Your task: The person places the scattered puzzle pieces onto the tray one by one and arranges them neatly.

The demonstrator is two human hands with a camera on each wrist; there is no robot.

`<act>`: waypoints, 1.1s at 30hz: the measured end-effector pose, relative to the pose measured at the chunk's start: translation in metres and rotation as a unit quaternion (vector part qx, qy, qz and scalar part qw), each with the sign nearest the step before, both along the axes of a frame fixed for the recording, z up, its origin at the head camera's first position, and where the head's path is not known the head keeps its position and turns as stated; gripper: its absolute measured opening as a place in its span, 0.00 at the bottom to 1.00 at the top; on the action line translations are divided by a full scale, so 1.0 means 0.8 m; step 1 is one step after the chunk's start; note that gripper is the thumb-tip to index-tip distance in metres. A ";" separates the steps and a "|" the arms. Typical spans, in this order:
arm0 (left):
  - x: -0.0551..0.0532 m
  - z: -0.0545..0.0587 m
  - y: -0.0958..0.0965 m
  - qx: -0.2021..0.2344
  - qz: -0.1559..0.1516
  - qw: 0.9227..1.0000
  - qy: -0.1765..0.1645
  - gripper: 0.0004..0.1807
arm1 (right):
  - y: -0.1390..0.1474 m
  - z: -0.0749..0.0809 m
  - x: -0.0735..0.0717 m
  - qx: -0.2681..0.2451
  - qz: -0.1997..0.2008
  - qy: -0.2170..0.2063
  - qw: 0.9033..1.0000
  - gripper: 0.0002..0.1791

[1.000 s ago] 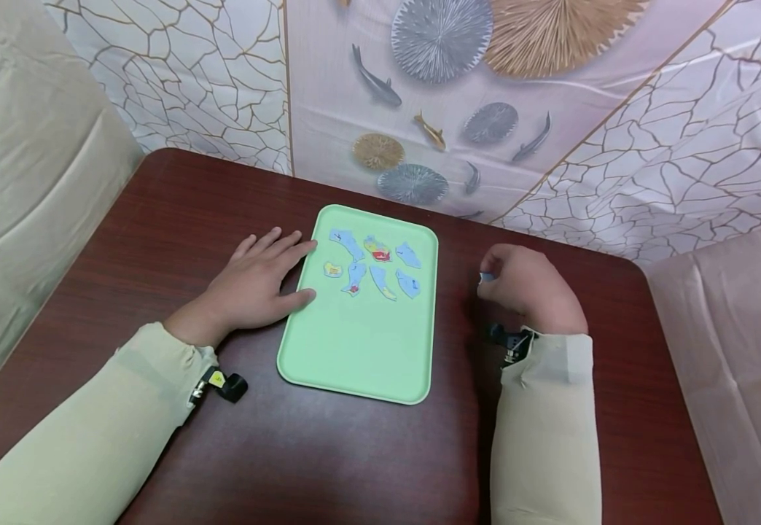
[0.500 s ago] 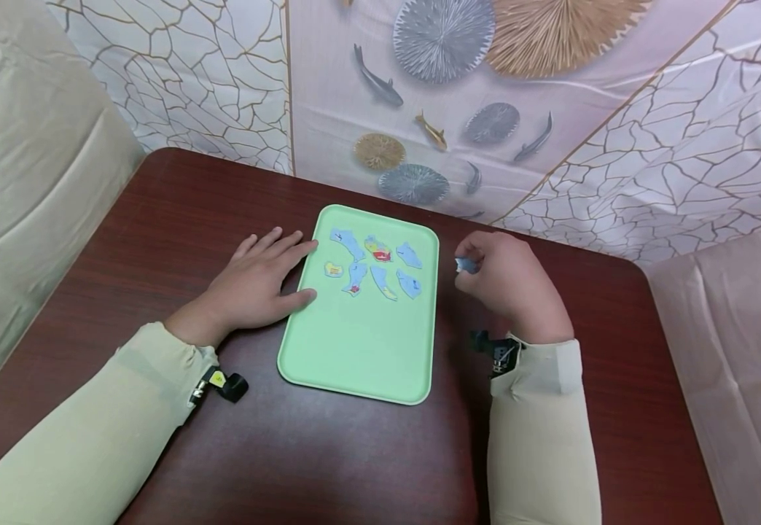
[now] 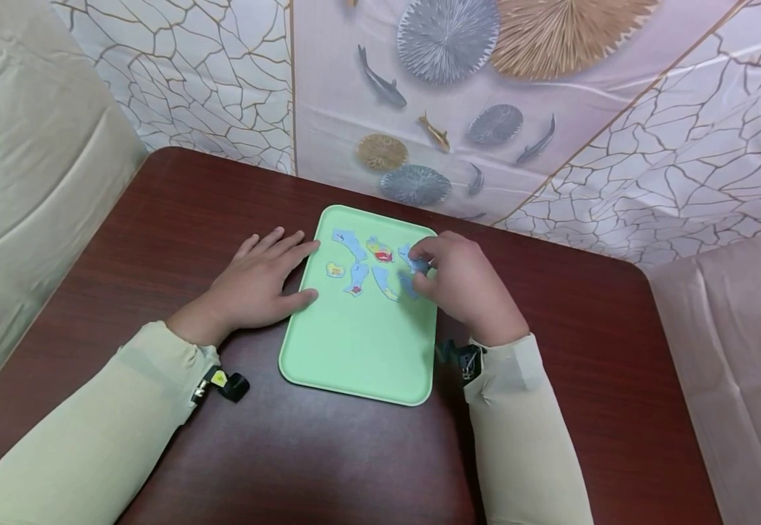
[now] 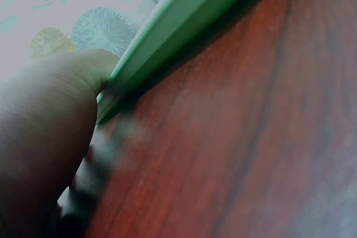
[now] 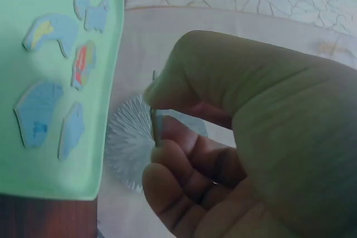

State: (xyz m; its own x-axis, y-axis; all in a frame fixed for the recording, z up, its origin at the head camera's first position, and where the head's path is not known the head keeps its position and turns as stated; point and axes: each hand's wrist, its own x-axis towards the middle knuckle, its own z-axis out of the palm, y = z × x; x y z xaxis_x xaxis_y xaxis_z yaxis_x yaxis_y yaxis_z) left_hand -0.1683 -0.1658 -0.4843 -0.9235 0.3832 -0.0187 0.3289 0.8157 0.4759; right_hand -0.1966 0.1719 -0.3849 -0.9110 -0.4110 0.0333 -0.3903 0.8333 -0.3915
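Thumb and curled fingers of my right hand [image 3: 462, 284] pinch a thin blue puzzle piece [image 5: 155, 126], seen edge-on in the right wrist view. That hand is over the right side of a light green tray [image 3: 361, 357], partly covering pieces there. My left hand [image 3: 243, 288] lies spread beside the tray, with thumb and index fingertip on its left rim. Several loose puzzle pieces lie across the tray's far half, among them a yellow-and-red piece [image 3: 380, 250], a small yellow piece [image 3: 335, 270] and a blue piece with a red mark [image 3: 357, 281].
The tray stands on a dark reddish-brown table [image 3: 590, 408]. Behind the table hangs a patterned backdrop [image 3: 328, 95] with fish and round leaf shapes. Pale cloth [image 3: 33, 146] borders the left side, and similar cloth [image 3: 735, 350] the right.
My right hand has moved left from the table beside the tray to above the tray's right side, carrying the blue puzzle piece. My left hand has stayed in place.
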 end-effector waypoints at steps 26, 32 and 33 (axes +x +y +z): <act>-0.001 0.001 0.000 -0.001 0.000 1.000 0.000 0.46 | -0.058 -0.031 0.015 -0.022 0.123 0.044 0.991 0.14; -0.002 0.001 0.000 -0.005 0.001 1.000 0.001 0.46 | -0.071 -0.040 0.020 -0.027 0.158 0.055 0.985 0.14; -0.003 0.001 0.000 -0.004 0.001 1.000 0.001 0.46 | -0.074 -0.041 0.021 -0.028 0.163 0.057 0.985 0.15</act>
State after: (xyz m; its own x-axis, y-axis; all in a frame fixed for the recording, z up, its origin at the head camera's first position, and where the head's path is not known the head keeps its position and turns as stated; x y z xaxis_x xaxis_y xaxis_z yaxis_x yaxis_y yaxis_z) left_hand -0.1704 -0.1655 -0.4836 -0.9242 0.3814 -0.0195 0.3286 0.8202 0.4683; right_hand -0.1799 0.1127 -0.4176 -0.7198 -0.6759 0.1584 -0.6778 0.6348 -0.3710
